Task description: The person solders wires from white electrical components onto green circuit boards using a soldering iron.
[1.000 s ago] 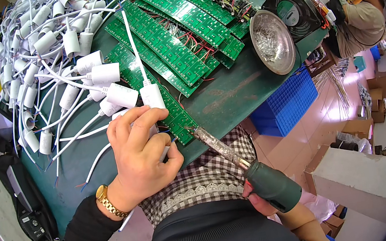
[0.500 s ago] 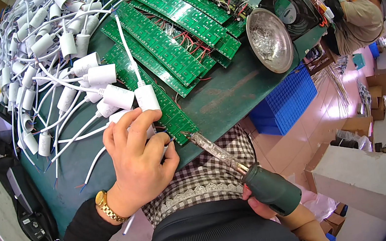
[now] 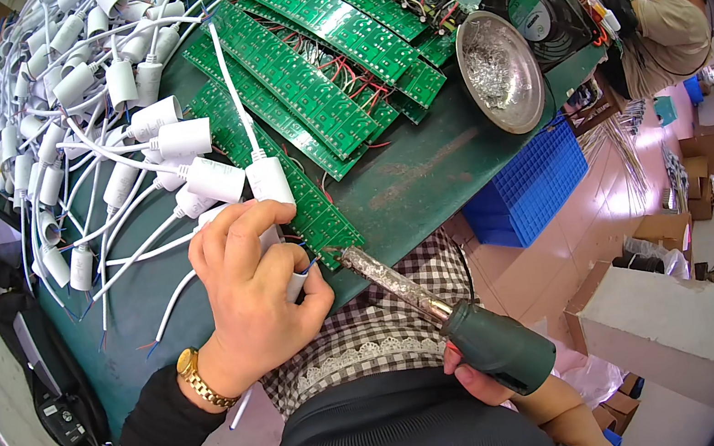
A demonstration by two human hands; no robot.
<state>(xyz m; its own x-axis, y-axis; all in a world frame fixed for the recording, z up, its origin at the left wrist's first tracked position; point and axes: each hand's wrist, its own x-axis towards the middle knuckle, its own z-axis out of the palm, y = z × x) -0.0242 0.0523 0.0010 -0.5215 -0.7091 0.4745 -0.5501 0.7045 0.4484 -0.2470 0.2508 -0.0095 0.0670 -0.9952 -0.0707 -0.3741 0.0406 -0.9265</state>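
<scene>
head view: the left hand, fingers curled, pinched a white round cable with blue wire showing, beside the near end of a long green circuit board on a dark green tabletop. the right hand was wrapped round a dark-green-handled soldering iron, its tip near that end; whether they touched, i could not tell.

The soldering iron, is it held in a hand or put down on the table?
Held: the right hand grips the soldering iron by its handle. Whether its tip touches the circuit board, I cannot tell.
</scene>
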